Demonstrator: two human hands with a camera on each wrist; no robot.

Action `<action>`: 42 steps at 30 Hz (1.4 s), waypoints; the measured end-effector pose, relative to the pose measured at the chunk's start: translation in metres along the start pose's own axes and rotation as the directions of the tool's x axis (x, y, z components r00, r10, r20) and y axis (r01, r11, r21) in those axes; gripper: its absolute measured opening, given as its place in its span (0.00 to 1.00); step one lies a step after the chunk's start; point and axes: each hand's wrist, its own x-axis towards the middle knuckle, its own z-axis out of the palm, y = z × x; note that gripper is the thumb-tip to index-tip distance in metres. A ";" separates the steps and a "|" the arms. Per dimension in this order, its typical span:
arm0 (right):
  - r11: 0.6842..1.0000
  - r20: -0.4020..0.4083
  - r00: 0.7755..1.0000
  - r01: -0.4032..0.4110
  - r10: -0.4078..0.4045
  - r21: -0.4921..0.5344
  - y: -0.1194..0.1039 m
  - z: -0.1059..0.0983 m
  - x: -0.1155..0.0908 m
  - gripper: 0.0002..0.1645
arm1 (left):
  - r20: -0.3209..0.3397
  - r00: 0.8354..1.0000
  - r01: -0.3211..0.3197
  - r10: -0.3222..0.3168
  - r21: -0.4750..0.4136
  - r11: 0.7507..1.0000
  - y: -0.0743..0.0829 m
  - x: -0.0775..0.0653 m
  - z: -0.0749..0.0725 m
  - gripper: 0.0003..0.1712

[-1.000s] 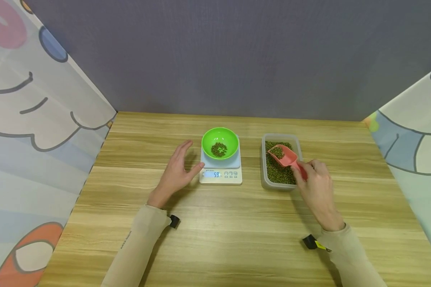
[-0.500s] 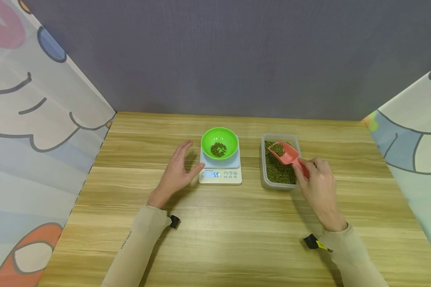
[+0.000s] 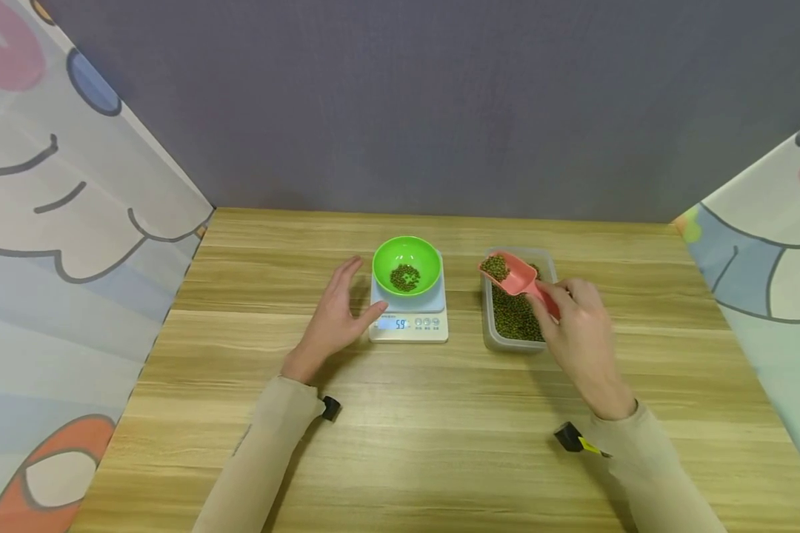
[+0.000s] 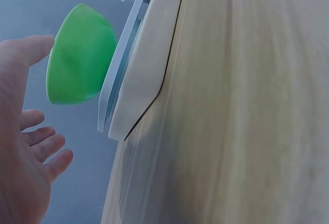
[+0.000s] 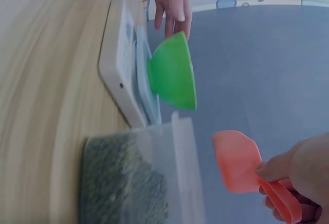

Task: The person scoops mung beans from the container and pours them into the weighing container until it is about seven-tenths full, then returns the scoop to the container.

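My right hand (image 3: 581, 340) grips the handle of a pink scoop (image 3: 521, 277), which carries small green beans (image 3: 495, 267) near its front lip. The scoop hangs over the left rim of a clear plastic tub (image 3: 498, 343) filled with the same beans; the right wrist view shows it raised above that rim. A green bowl (image 3: 421, 255) with a small heap of beans in its bottom sits on a white kitchen scale (image 3: 410, 333), whose display seems to read 59. Left of the bowl, my left hand (image 3: 332, 318) is held with fingers spread, its thumb near the scale's edge.
The wooden table (image 3: 400, 444) meets a dark grey panel (image 3: 440, 111) at the back. Curtains with cartoon prints (image 3: 93, 222) hang at both sides. Small black wrist cameras (image 3: 569, 437) sit at the cuffs. A narrow strip of table separates scale and tub.
My right hand has raised the scoop of beans and moved it left, from above the beans to the tub's left rim. My left hand has shifted slightly right.
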 end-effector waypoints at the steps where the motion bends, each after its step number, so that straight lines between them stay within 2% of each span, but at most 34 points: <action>1: 1.000 0.009 1.000 0.011 -0.011 0.006 -0.002 0.000 0.002 0.15 | 0.000 1.000 -0.001 0.001 0.000 1.000 0.000 0.001 0.001 0.53; 10: 0.996 0.030 0.997 0.068 -0.070 0.056 -0.024 0.009 0.021 0.14 | -0.020 0.999 -0.026 0.026 -0.002 1.000 0.003 0.007 0.005 0.53; 18: 0.984 0.045 0.986 0.155 -0.159 0.085 -0.039 0.022 0.035 0.14 | -0.045 0.997 -0.061 0.060 -0.015 0.998 0.006 0.012 0.008 0.51; 23: 0.982 0.064 0.981 0.181 -0.184 0.054 -0.045 0.027 0.040 0.15 | -0.050 0.997 -0.051 0.050 -0.020 0.998 0.007 0.011 0.009 0.51; 29: 0.982 0.069 0.980 0.186 -0.188 0.032 -0.046 0.033 0.043 0.15 | -0.091 0.994 -0.062 0.060 -0.017 0.998 0.005 0.012 0.011 0.51; 35: 0.976 0.024 0.976 0.217 -0.217 0.010 -0.047 0.039 0.046 0.14 | -0.093 0.993 -0.073 0.071 -0.021 0.997 0.008 0.012 0.010 0.50; 42: 0.957 0.001 0.958 0.285 -0.285 -0.053 -0.051 0.045 0.049 0.15 | -0.087 0.994 -0.068 0.065 -0.030 0.997 0.010 0.012 0.011 0.50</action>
